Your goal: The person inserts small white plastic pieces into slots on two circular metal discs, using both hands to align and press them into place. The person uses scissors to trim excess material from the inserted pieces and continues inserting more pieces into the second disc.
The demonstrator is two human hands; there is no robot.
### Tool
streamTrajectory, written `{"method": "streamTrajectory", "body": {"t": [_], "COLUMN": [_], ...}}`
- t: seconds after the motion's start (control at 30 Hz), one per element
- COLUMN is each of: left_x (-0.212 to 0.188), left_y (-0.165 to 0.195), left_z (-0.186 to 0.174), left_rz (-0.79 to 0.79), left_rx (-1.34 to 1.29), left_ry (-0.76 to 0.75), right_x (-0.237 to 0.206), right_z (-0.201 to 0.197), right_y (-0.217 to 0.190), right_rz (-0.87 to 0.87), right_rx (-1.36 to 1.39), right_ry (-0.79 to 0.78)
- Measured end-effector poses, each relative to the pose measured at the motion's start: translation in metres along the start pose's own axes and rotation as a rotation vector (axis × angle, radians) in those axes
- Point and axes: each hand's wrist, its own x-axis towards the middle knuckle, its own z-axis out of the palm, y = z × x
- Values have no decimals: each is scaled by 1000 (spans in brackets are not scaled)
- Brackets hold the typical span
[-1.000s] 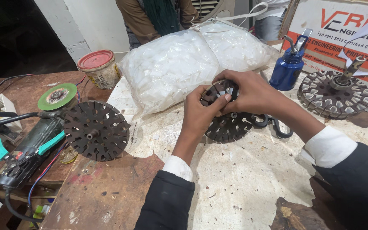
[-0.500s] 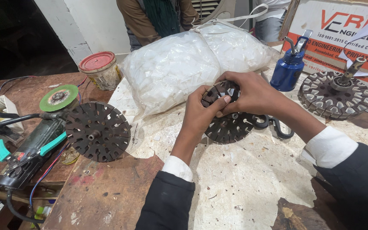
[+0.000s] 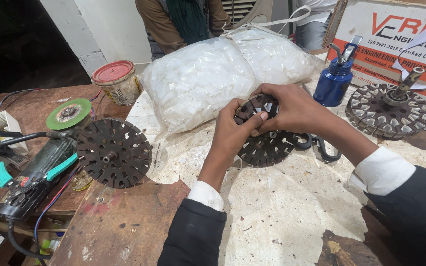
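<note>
Both hands grip one dark slotted disc [image 3: 265, 143] near centre: left hand [image 3: 232, 133] pinches its nine o'clock rim, right hand [image 3: 292, 111] curls over its twelve o'clock edge. At nine o'clock lies another slotted disc [image 3: 114, 152]; at two o'clock, a blue oil can [image 3: 334, 83].

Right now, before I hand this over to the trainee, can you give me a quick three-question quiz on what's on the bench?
1. True or false: both the left hand and the right hand grip the slotted stator disc.
2. What lies just right of that disc, on the bench?
A. scissors
B. a hammer
C. a paintbrush
3. Fill in: the tin with the red lid stands to the ____ of the white plastic bag.

Key: 1 true; 2 A; 3 left.
</note>
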Motion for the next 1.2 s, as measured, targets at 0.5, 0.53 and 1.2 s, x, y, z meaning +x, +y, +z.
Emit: {"method": "streamTrajectory", "body": {"t": [0.5,0.53,1.2], "left_x": [0,0,2], "left_y": [1,1,-3], "left_z": [2,2,-4], "left_rz": [-2,-7,-97], "left_rx": [53,28,-97], "left_ry": [45,34,17], "right_x": [-1,-1,0], "right_z": [0,0,2], "right_y": [-1,-1,-1], "right_rz": [2,4,15], "right_rx": [-15,-12,-28], "right_ry": [-1,-2,-14]}}
